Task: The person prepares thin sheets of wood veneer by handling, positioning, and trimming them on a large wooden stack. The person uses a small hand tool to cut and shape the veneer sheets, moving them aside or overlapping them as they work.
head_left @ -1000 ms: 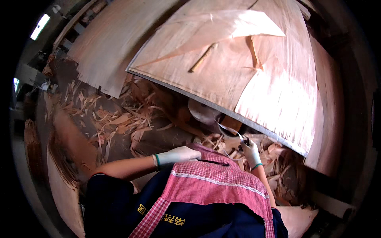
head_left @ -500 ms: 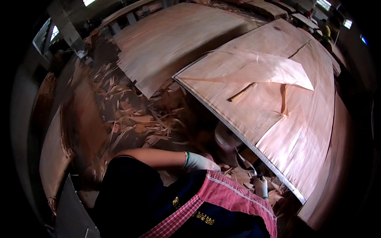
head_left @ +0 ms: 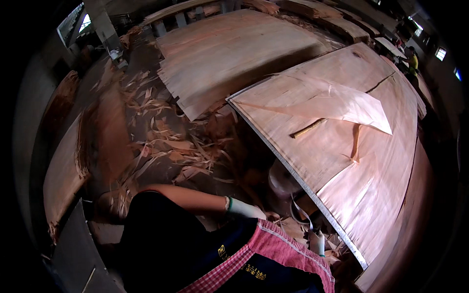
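My left hand (head_left: 245,209), in a white glove with a green cuff, reaches down beside my dark clothing and the pink checked apron (head_left: 288,244). Its fingers are hidden behind the apron's edge. Lower right, my right hand (head_left: 317,242), also gloved in white, is closed around the dark end of a thin, curved, pale blade-like tool (head_left: 303,213). The tool points up and away, beside a pale rounded object (head_left: 283,180) in shadow under the sheet stack's edge. Wood scraps (head_left: 291,227) lie between and below the hands.
A stack of wood veneer sheets (head_left: 303,161) rises at the right, with a loose torn sheet (head_left: 351,105) and a narrow stick (head_left: 309,128) on top. Another veneer stack (head_left: 234,53) lies farther back. Shavings (head_left: 171,146) litter the floor; sheets (head_left: 66,171) stand at the left.
My view has shifted, so the stacks sit slightly lower and farther right in the picture. The left hand has dipped a little; the right still grips the curved tool.
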`<state>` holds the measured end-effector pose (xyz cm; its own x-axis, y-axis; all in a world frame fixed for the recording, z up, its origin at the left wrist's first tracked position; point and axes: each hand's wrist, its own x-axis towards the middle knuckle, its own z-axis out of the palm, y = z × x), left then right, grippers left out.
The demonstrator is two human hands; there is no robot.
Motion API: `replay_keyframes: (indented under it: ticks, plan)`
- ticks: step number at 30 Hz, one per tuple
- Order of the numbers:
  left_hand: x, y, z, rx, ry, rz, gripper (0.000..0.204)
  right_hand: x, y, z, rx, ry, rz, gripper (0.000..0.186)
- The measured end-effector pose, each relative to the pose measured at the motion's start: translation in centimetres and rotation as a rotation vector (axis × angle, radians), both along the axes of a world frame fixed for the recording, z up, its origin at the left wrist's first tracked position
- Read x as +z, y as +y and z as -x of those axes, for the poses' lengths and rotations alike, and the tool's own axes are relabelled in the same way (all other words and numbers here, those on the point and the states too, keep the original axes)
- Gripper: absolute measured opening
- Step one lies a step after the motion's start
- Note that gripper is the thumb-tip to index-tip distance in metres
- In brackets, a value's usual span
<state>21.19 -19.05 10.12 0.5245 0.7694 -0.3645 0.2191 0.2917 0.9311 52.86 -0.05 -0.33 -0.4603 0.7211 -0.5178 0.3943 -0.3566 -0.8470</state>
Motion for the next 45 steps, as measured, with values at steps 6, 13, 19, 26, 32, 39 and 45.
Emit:
replay_keyframes:
  ticks: [6,13,19,26,32,39,45]
  plan:
    - [1.5,0.1,-1.0,0.017,0.169,0.033,0.034,0.4,0.4,-0.3,0.025,-0.031,-0.028,0.018]
    - [-0.6,1.8,0.4,-0.086,-0.256,-0.053,0.037,-0.5,0.4,-1.0,0.025,-0.049,-0.022,0.016]
    - [-3.6,1.6,-1.0,0.040,-0.626,0.299,0.039,-1.6,0.8,-1.8,0.019,-0.076,-0.101,0.014]
    - [-9.2,2.6,-0.7,0.053,-0.255,0.472,0.042,-0.2,0.1,-0.1,-0.132,-0.002,-0.008,0.012]
    - [2.6,6.1,-0.1,0.197,0.032,0.094,0.030,3.2,-0.3,-0.1,-0.017,-0.115,-0.300,0.015]
    - [2.7,15.9,-7.3,-0.190,0.075,-0.862,0.049,17.6,-1.4,1.3,0.437,-0.217,-0.704,0.023]
    - [4.5,18.6,-8.4,-0.511,0.227,-0.565,0.026,19.4,-1.0,-0.8,0.453,-0.292,-0.784,0.021]
